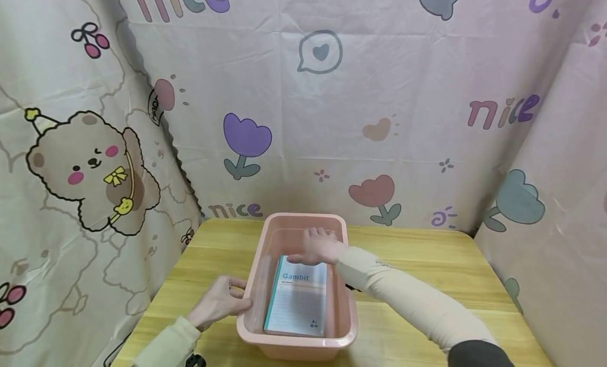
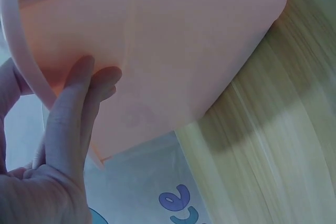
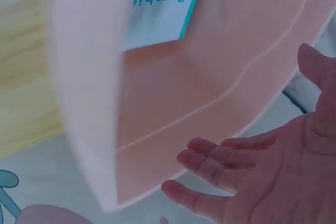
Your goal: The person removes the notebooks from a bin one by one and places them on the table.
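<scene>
A pink plastic basin (image 1: 352,314) stands on the table, with a notebook (image 1: 299,298) lying inside it, its pale cover printed "Gambit" and edged in teal. My left hand (image 1: 220,302) grips the basin's left rim; in the left wrist view its fingers (image 2: 73,103) press the outer wall while the thumb is on the other side. My right hand (image 1: 322,247) hovers over the far part of the basin, above the notebook's top edge. In the right wrist view that hand (image 3: 262,177) has its fingers spread and holds nothing.
The wooden table (image 1: 417,325) extends to both sides of the basin. A printed curtain (image 1: 303,119) hangs right behind the table's back edge, with more printed cloth (image 1: 95,272) at the left and right. A small dark object (image 1: 352,288) shows beside the basin under the right forearm.
</scene>
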Demonstrator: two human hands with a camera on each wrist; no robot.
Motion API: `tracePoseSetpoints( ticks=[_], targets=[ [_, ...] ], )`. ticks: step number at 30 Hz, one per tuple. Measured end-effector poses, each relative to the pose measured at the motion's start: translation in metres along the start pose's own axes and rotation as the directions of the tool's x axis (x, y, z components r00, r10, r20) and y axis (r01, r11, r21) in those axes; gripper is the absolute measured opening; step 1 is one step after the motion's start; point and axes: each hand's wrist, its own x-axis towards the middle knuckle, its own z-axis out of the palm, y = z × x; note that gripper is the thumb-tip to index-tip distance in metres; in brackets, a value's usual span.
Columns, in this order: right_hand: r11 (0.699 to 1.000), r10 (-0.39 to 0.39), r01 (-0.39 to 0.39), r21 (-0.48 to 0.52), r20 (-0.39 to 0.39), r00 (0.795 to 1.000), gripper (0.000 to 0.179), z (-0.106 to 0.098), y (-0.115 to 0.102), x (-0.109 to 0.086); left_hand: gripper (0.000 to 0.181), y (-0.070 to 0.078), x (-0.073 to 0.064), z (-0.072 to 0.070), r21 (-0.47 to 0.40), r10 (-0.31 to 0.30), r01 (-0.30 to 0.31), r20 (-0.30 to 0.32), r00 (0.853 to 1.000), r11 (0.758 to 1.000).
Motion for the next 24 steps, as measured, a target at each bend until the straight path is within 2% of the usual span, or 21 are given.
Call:
tracePoseSetpoints(
  ticks=[5, 14, 19, 24],
  targets=[
    [0.999, 0.032, -0.032, -0.01, 0.061, 0.998, 0.097, 0.01, -0.016, 0.012, 0.056, -0.002, 0.001, 0.0, -0.002, 0.004, -0.004, -0.002, 1.0, 1.0],
    [0.989, 0.077, -0.074, -0.126, 0.027, 0.997, 0.095, 0.043, -0.036, 0.032, 0.057, -0.002, -0.001, -0.002, -0.006, 0.03, -0.03, 0.017, 0.999, 1.0],
    [0.99, 0.109, -0.107, -0.089, 0.01, 0.994, 0.095, 0.063, -0.042, 0.039, 0.056, -0.001, -0.003, -0.001, -0.003, 0.041, -0.041, 0.011, 0.999, 0.999],
    [0.99, 0.137, -0.137, -0.034, -0.009, 0.991, 0.094, 0.092, -0.038, 0.053, 0.055, -0.003, -0.003, -0.001, -0.017, 0.054, -0.053, 0.018, 0.998, 0.998]
  ],
)
